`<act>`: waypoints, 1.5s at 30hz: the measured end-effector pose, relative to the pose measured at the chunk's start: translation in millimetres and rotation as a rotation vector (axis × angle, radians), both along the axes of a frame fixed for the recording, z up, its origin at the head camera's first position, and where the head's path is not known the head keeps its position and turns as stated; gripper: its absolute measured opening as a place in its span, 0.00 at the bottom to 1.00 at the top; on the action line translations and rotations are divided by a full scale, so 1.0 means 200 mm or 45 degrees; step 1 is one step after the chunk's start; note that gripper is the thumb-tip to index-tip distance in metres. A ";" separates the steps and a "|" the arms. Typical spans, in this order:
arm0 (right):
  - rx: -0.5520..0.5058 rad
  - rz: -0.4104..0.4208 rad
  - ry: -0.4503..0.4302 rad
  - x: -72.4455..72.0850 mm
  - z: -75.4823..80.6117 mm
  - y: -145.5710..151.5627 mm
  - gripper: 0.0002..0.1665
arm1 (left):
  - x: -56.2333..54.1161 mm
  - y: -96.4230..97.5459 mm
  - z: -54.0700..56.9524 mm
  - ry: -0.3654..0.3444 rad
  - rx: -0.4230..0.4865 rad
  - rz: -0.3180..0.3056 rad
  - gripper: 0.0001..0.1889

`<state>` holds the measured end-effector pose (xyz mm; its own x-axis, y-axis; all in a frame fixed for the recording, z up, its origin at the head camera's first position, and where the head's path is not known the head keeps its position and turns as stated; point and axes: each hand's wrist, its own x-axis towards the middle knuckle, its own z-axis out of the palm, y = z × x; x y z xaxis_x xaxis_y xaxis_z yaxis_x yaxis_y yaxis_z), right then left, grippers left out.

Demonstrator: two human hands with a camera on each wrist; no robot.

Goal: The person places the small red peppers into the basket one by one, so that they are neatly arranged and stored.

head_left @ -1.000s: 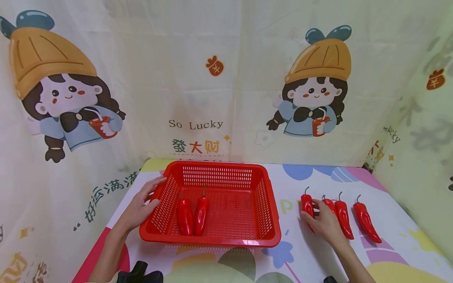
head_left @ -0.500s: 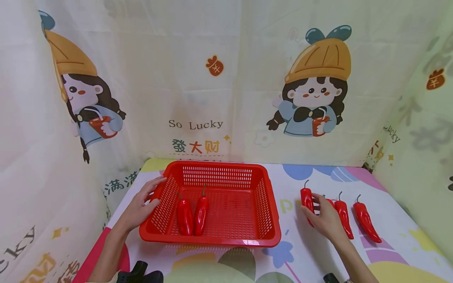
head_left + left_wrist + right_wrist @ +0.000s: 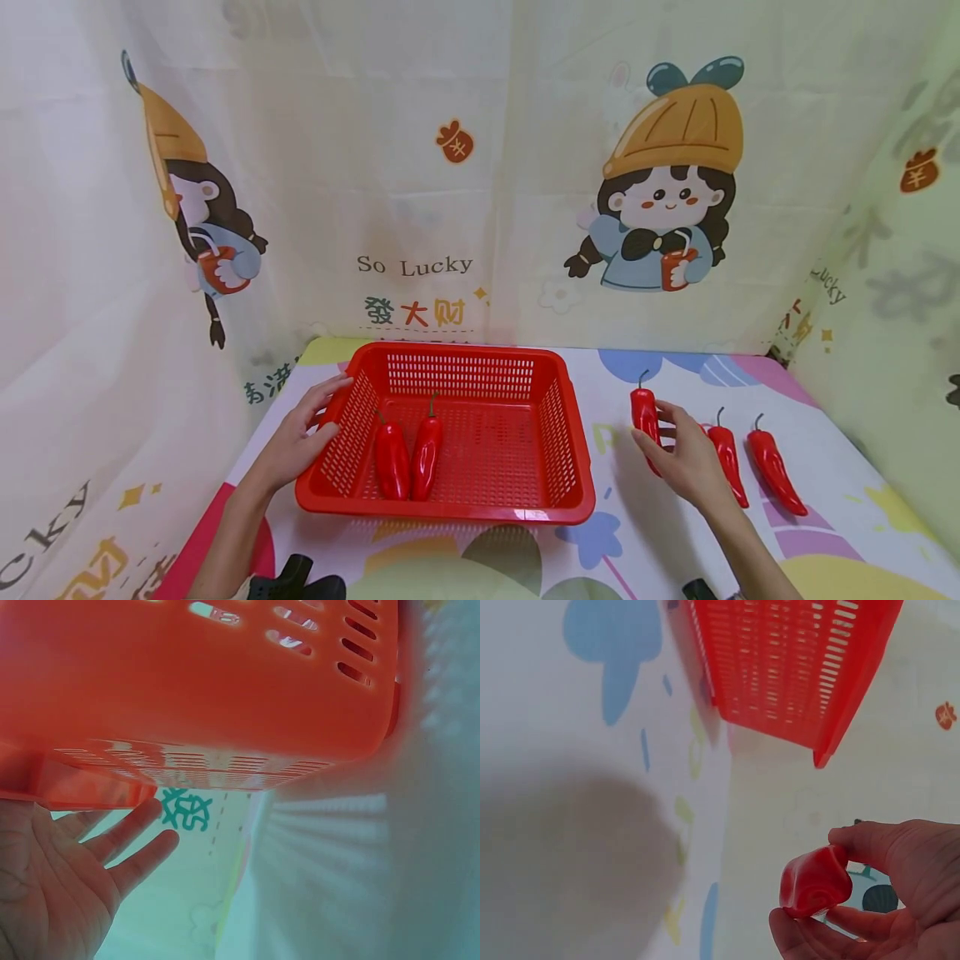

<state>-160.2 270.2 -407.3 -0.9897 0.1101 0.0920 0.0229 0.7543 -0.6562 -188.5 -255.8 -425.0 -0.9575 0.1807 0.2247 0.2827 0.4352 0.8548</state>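
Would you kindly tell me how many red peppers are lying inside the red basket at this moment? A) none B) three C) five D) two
D: two red peppers lie side by side on the floor of the red basket, while the right hand holds a third pepper outside it, over the table.

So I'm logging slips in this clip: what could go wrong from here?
The right hand holds the pepper near its lower end, between thumb and fingers, so it may tip or slip out of the grip. The two peppers on the table lie just beside that hand and could get knocked. The left hand only rests flat against the basket, so the basket might slide if bumped.
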 end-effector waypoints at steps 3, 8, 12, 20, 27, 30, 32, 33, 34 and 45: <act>-0.014 0.000 0.016 0.01 0.02 -0.02 0.53 | 0.00 0.00 0.00 -0.001 0.003 -0.004 0.40; -0.051 0.008 0.039 0.03 0.06 -0.06 0.53 | 0.00 -0.01 0.00 -0.007 0.016 -0.017 0.40; -0.062 0.016 0.076 0.04 0.08 -0.09 0.52 | 0.00 -0.01 0.00 -0.011 0.027 -0.022 0.39; -0.079 0.017 0.125 0.06 0.12 -0.15 0.50 | 0.01 -0.01 0.00 -0.019 0.018 -0.017 0.39; -0.115 0.030 0.134 0.08 0.17 -0.20 0.51 | 0.00 0.00 0.00 -0.008 -0.008 -0.003 0.40; -0.122 0.040 0.160 0.08 0.18 -0.22 0.50 | 0.00 0.00 0.00 -0.004 -0.011 -0.001 0.40; -0.126 0.048 0.178 0.08 0.19 -0.24 0.50 | 0.00 0.00 0.00 -0.006 -0.007 -0.002 0.40; -0.128 0.050 0.186 0.08 0.19 -0.25 0.49 | 0.00 0.00 0.00 -0.007 -0.005 -0.003 0.40; -0.133 0.055 0.193 0.08 0.19 -0.25 0.49 | 0.00 0.00 0.00 -0.009 -0.004 -0.003 0.40; -0.177 0.106 0.246 0.08 0.20 -0.33 0.47 | 0.00 0.00 0.00 0.002 0.002 -0.017 0.39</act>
<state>-143.9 203.7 -366.4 -0.9613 0.0539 0.2703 -0.1717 0.6502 -0.7401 -187.6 -255.9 -424.8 -0.9548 0.1927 0.2264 0.2896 0.4299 0.8552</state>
